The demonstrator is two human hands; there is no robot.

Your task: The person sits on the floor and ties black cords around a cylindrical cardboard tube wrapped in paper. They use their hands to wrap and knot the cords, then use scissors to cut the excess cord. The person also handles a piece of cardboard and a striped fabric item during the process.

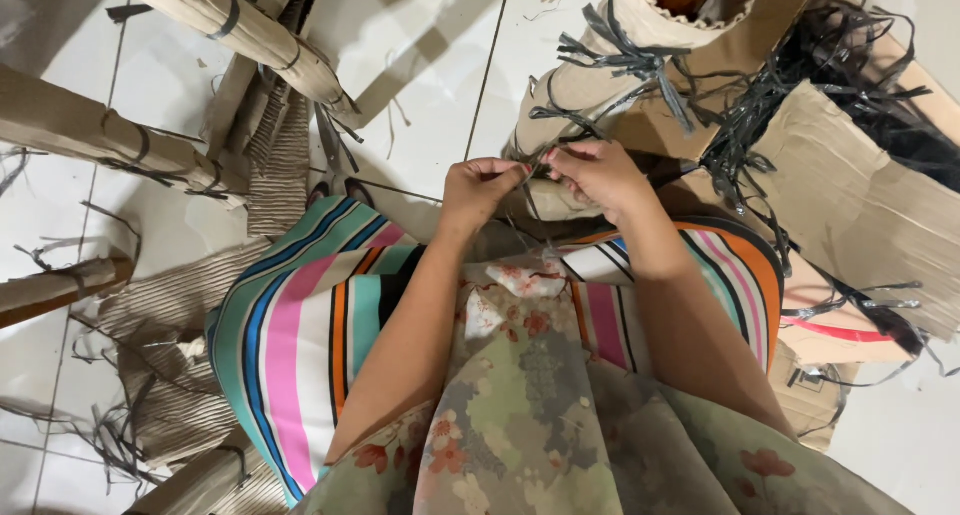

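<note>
Step, as I judge it: tying off a rolled cardboard bundle (575, 100) propped against my knees, among other tied rolls on the white tiled floor (420, 35). Next move calls for steady tension on the dark plastic strap (535, 170). Left hand (478, 190): fingers curled tight, pinching the strap. Right hand (600, 175): fingers closed, pinching the same strap at the bundle's face.

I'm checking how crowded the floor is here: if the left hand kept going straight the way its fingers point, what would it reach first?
The left hand points up and right, toward the right hand. It would probably meet the dark strap pinched between them, then the rolled cardboard bundle just behind, though depth is hard to judge.
</note>
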